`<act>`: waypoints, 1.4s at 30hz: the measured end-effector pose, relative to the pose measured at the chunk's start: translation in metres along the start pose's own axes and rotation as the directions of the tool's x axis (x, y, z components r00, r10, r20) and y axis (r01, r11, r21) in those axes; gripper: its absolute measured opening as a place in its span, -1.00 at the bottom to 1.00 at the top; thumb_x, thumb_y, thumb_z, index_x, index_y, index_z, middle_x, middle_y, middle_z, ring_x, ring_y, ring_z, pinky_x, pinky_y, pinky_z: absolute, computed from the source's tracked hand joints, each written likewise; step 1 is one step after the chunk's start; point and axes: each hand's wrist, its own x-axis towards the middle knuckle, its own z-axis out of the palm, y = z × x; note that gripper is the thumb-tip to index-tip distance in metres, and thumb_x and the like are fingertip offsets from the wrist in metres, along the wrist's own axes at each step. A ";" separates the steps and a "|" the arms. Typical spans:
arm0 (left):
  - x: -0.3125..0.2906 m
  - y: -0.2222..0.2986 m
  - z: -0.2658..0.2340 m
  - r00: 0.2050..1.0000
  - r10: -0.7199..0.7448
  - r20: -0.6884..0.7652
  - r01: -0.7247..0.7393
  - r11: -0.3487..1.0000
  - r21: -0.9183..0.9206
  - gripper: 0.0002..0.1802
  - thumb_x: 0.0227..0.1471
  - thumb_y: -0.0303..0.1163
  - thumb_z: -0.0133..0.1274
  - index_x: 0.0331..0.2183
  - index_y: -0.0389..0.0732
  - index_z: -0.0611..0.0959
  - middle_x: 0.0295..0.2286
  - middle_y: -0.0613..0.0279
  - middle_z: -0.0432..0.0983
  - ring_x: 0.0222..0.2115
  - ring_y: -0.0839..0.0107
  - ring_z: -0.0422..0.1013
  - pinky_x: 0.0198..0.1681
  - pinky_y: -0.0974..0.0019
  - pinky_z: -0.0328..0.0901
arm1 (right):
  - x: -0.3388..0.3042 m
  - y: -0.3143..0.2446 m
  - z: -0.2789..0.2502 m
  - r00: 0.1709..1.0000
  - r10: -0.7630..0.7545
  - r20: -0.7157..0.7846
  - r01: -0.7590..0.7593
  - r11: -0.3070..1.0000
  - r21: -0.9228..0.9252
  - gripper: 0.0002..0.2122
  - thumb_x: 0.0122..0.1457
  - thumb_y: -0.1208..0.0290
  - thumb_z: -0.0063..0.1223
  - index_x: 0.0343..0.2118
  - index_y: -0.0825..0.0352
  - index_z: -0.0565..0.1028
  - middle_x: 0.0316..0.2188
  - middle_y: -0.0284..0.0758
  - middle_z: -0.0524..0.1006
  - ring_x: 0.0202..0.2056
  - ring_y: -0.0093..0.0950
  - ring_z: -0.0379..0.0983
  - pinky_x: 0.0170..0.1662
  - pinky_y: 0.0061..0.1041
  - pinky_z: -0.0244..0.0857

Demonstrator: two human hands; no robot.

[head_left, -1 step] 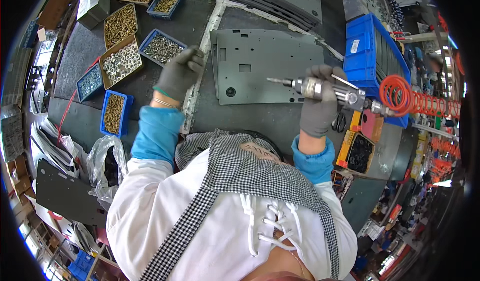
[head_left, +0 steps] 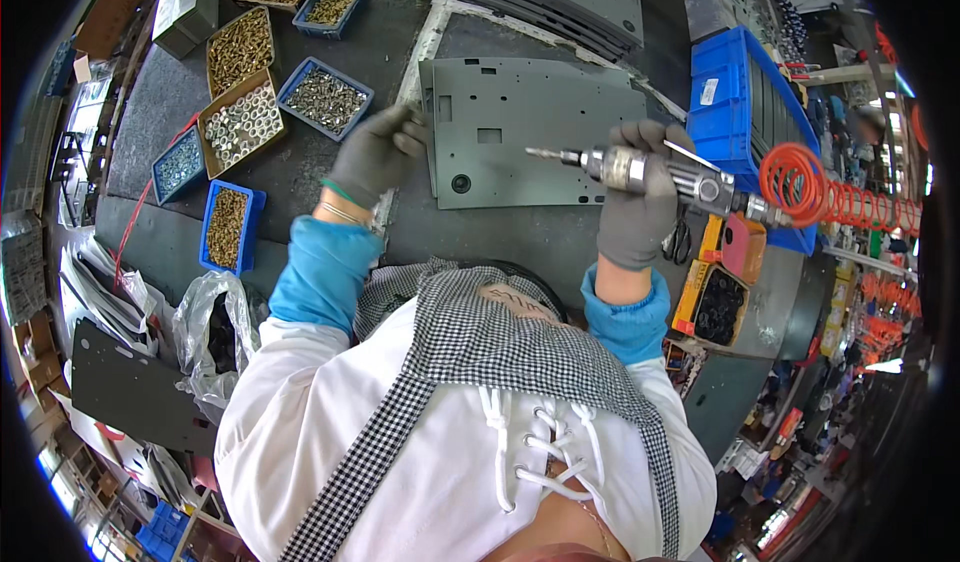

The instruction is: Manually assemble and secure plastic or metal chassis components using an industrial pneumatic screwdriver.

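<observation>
My right hand (head_left: pixel 638 197), in a grey glove, wraps round a silver air-powered driver (head_left: pixel 675 182). Its bit points left over the dark grey metal panel (head_left: pixel 540 152), which has holes and square cut-outs. My left hand (head_left: pixel 378 152), gloved too, is at the panel's upper left edge with its fingers curled together. Whatever is between those fingertips, if anything, is too small to see. Just left of this hand stands a blue bin of silver fasteners (head_left: pixel 326 99). The panel lies on another sheet whose edge shows at the left.
Bins of brass fasteners (head_left: pixel 240 52), a bin of white-topped rings (head_left: pixel 240 127) and a small blue bin (head_left: pixel 180 167) stand left. An orange coiled air hose (head_left: pixel 800 192) runs right from the driver, before a blue crate (head_left: pixel 720 102). Stacked panels (head_left: pixel 590 2) lie at the back.
My left hand has moved right, from beside the silver fastener bin to the panel's left edge. The driver in my right hand has shifted slightly left and up.
</observation>
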 end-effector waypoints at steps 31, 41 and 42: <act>0.006 -0.106 0.014 0.977 -0.078 -0.199 0.157 0.895 0.419 -0.82 0.32 -0.41 -0.11 -0.14 -0.31 0.48 -0.34 0.25 0.44 -0.46 0.65 0.35 -0.51 0.69 0.33 | -0.009 0.009 0.018 0.976 0.170 -0.138 -0.165 0.985 0.052 -0.60 0.10 0.52 0.01 0.05 0.32 0.38 -0.09 -0.20 0.51 -0.11 -0.35 0.50 0.01 -0.23 0.42; 0.006 -0.099 -0.017 0.880 -0.320 -0.349 0.453 0.787 0.420 -0.83 0.32 -0.35 -0.11 -0.19 -0.26 0.47 -0.34 0.28 0.40 -0.48 0.67 0.29 -0.59 0.72 0.22 | -0.026 0.034 -0.006 0.974 0.203 -0.097 -0.205 0.978 -0.019 -0.62 0.14 0.54 0.00 0.06 0.33 0.36 -0.07 -0.18 0.50 -0.10 -0.35 0.49 0.05 -0.21 0.40; 0.001 -0.098 -0.019 0.879 -0.322 -0.352 0.456 0.786 0.417 -0.83 0.32 -0.35 -0.11 -0.19 -0.26 0.47 -0.34 0.28 0.40 -0.48 0.67 0.29 -0.59 0.72 0.22 | -0.031 0.043 -0.012 0.982 0.184 -0.049 -0.186 0.982 -0.038 -0.61 0.12 0.59 0.01 0.05 0.34 0.37 -0.07 -0.19 0.51 -0.10 -0.36 0.50 0.05 -0.22 0.41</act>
